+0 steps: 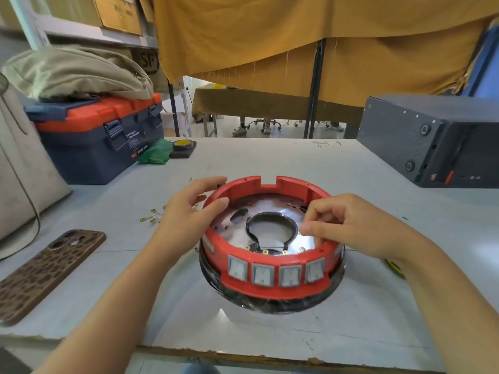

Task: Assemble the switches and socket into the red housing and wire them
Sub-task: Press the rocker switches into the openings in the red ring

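Red housing (272, 279) sits mid-table on a grey table (270, 163), ring-shaped, on a black base. Four grey rocker switches (275, 273) are seated in its near wall, side by side. Shiny metal plate inside with a central hole; small brass terminals (266, 251) show at the plate's near edge. Left hand (186, 211) grips the housing's left rim, thumb inside, fingers over the outer wall. Right hand (348, 225) hovers over the right interior, fingers curled, thumb and forefinger pinched together; can't tell if anything is held. Loose brass connectors (151, 215) lie left of the housing. Phone (51, 271) near left, toolbox (100, 139) far left, black box (432, 141) far right.
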### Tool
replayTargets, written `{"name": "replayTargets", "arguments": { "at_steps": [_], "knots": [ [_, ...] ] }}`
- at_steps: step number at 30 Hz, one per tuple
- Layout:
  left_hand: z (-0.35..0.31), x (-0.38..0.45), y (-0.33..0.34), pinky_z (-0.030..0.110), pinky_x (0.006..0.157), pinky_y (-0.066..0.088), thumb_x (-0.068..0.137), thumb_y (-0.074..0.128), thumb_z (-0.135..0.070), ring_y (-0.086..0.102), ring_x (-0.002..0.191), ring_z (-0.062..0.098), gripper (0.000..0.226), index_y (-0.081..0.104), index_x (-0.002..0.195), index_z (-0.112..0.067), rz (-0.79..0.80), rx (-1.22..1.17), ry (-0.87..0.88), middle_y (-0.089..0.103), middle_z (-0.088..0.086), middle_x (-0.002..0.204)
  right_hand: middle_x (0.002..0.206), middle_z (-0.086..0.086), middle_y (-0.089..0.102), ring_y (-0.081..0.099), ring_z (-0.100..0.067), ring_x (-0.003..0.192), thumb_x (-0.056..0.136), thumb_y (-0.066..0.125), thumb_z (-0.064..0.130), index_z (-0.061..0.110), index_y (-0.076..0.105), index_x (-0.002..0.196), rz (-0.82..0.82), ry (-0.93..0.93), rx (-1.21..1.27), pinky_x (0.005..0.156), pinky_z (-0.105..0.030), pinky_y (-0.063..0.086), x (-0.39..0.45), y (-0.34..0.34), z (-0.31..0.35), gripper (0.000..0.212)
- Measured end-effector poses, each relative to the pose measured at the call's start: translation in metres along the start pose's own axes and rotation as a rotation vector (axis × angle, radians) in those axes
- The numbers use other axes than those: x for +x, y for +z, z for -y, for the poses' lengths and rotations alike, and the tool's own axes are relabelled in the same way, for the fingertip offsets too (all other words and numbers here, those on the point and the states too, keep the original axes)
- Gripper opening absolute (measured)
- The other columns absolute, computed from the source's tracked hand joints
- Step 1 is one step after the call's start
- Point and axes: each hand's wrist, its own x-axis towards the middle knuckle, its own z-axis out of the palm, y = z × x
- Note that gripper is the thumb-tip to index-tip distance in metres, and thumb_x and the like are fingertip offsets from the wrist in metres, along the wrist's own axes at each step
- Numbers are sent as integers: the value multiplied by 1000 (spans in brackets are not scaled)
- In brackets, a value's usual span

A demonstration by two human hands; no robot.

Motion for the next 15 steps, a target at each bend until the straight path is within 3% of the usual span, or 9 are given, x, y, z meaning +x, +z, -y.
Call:
{"name": "replayTargets", "arguments": {
  "at_steps": [3, 5, 7, 12, 15],
  "knots": [
    [7, 16, -1, 16, 85, 47, 89, 62, -17, 60, 105, 1, 36, 57, 121, -33, 80, -49, -164, 62, -17, 112, 69, -1, 71, 65, -13, 62, 83, 68, 26, 15, 69, 77, -144, -39, 63, 61, -19, 52, 9, -1, -3, 12],
    [10, 21, -2, 5, 67, 47, 89, 62, -15, 64, 86, -7, 36, 59, 123, -28, 116, -93, -232, 66, -11, 110, 76, 7, 72, 66, -6, 72, 84, 69, 20, 20, 70, 81, -300, -52, 50, 69, -12, 50, 19, -3, -9, 3],
    [11, 24, -3, 6, 61, 49, 90, 60, -10, 67, 74, -6, 32, 64, 118, -25, 102, -95, -251, 69, -9, 103, 87, 15, 70, 63, 2, 84, 85, 69, 22, 25, 70, 92, -382, -26, -12, 75, -5, 44, 31, -6, -15, 7],
    [12, 32, -12, 7, 56, 47, 85, 60, -1, 66, 71, -5, 31, 69, 101, -26, 138, 7, -199, 70, -9, 93, 118, 14, 58, 53, -4, 111, 88, 66, 24, 25, 59, 122, -294, 90, -62, 95, -19, 37, 60, -11, -30, 34],
    [11, 41, -17, 11, 57, 48, 81, 62, -4, 65, 81, 5, 32, 63, 102, -27, 198, 96, -199, 67, -6, 98, 118, 8, 62, 58, -2, 105, 89, 66, 19, 21, 60, 122, -244, 121, 62, 87, -11, 42, 76, -11, -32, 34]
  ]
}}
